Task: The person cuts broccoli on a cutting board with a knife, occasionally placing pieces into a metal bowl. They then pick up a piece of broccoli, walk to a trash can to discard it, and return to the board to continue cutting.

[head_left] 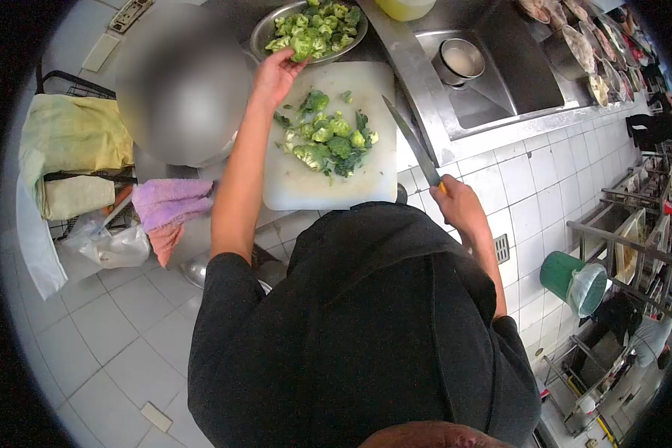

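Observation:
A white cutting board (295,187) lies in front of me with a pile of broccoli pieces and leaves (328,142) on it. Beyond its far edge, a metal bowl (260,39) holds many cut florets. My left hand (276,72) reaches to the bowl's near edge, its fingers closed on a broccoli floret (302,48). Off the board's right side, my right hand (459,203) grips the yellow handle of a large knife (414,142), whose blade points up and to the left.
Right of the board is a steel sink (526,67) with nested metal bowls (463,60). Cloths (168,201) hang at the left. A green bin (564,276) and metal racks (627,243) stand at the right. A person (649,340) is at the far right.

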{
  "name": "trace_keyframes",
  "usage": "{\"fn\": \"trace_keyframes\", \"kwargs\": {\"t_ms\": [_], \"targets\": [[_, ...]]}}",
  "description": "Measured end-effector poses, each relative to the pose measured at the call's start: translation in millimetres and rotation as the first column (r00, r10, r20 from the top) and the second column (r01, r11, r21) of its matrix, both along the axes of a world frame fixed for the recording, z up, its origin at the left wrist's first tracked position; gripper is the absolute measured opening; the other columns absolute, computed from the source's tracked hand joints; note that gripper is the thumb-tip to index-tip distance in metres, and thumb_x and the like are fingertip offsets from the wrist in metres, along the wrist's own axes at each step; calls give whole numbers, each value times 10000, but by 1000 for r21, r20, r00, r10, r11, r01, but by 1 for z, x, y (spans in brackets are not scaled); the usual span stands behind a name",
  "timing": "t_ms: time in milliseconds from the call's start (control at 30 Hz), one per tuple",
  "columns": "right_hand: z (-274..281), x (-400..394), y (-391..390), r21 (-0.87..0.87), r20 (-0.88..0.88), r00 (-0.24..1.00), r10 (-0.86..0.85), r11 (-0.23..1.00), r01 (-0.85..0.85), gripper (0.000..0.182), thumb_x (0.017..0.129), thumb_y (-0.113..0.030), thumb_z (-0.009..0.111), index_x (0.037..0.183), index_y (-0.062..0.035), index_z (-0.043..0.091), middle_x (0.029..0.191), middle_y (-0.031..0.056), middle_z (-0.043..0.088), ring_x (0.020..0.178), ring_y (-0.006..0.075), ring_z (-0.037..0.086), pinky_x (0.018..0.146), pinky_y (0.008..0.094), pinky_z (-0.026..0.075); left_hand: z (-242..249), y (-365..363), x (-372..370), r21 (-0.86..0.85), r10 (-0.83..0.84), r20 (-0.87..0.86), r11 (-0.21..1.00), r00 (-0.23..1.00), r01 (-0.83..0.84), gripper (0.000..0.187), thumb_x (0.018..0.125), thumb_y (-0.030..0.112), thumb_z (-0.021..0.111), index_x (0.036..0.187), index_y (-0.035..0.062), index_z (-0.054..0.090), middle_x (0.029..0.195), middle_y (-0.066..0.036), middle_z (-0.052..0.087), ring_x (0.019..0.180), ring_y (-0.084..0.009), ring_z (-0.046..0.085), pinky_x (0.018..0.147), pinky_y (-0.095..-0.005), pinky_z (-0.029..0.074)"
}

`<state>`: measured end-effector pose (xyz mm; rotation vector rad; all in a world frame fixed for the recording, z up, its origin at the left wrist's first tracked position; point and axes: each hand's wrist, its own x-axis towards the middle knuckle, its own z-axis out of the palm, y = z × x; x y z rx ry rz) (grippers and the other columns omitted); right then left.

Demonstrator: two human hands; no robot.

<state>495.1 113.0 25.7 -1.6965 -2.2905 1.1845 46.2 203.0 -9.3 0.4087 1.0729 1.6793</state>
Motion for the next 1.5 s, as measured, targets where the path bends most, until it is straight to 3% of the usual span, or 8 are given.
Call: {"fn": "trace_keyframes", "kwargs": {"t_ms": [100, 200, 300, 433, 833, 933, 1333, 1500], "targets": [[8, -1, -5, -20, -5, 1000, -23, 1000, 23, 289, 965, -253, 596, 908, 30, 574, 642, 174, 597, 548, 276, 613, 545, 406, 484, 9, -1, 6, -126, -118, -474, 990, 873, 65, 396, 889, 78, 648, 1250, -79, 608, 1125, -141, 671, 976, -221, 655, 885, -357, 548], [29, -3, -9, 44, 69, 997, 39, 998, -42, 297, 965, -263, 583, 916, 30, 575, 676, 222, 613, 640, 369, 629, 632, 452, 494, 0, -2, 43, -321, -310, -891, 947, 330, 24, 346, 798, 168, 727, 1120, 42, 737, 1086, -140, 723, 934, -223, 701, 839, -353, 548], [44, -10, -8, 27, 140, 986, 94, 995, -99, 292, 968, -268, 559, 932, 22, 578, 732, 259, 633, 742, 450, 626, 721, 507, 484, -31, 1, 73, -351, -355, -935, 924, -4, 154, 404, 766, 166, 721, 1156, 62, 727, 1122, -190, 696, 991, -318, 685, 890, -410, 532], [28, -15, 0, 77, 162, 971, 173, 979, -187, 273, 966, -261, 541, 947, 9, 579, 781, 271, 651, 798, 470, 634, 759, 546, 483, -62, 7, 88, -496, -483, -868, 836, -117, 234, 365, 794, 132, 679, 1149, 58, 728, 1149, -200, 672, 1099, -373, 624, 972, -441, 494], [8, -22, 16, 70, 207, 940, 273, 954, -292, 316, 937, -267, 518, 1056, 7, 620, 881, 288, 670, 874, 473, 657, 843, 549, 516, -72, 6, 91, -507, -490, -862, 819, -132, 268, 344, 806, 141, 664, 1132, 53, 734, 1151, -216, 661, 1110, -392, 614, 978, -451, 494], [0, -25, 16, 112, 229, 940, 253, 952, -284, 237, 954, -224, 525, 946, 7, 576, 782, 265, 659, 816, 463, 648, 763, 563, 495, -69, 8, 96, -557, -546, -829, 795, -120, 241, 329, 792, 100, 642, 1099, 41, 743, 1138, -224, 669, 1077, -396, 635, 965, -453, 502], [1, -57, 16, 65, 383, 869, 313, 929, -364, 135, 921, -70, 450, 995, 10, 530, 845, 245, 697, 810, 415, 706, 712, 510, 562, -76, 9, 100, -518, -425, -839, 816, -340, 257, 293, 792, 101, 638, 1058, 58, 754, 1033, -257, 671, 998, -434, 642, 928, -473, 513], [-8, -59, 24, 22, 388, 858, 335, 928, -372, 176, 929, -83, 436, 1033, 18, 536, 873, 264, 696, 856, 440, 697, 764, 532, 552, -76, 1, 105, -468, -422, -878, 857, -227, 215, 281, 796, 136, 661, 1048, 51, 753, 1050, -242, 678, 990, -424, 650, 915, -469, 521]]}}
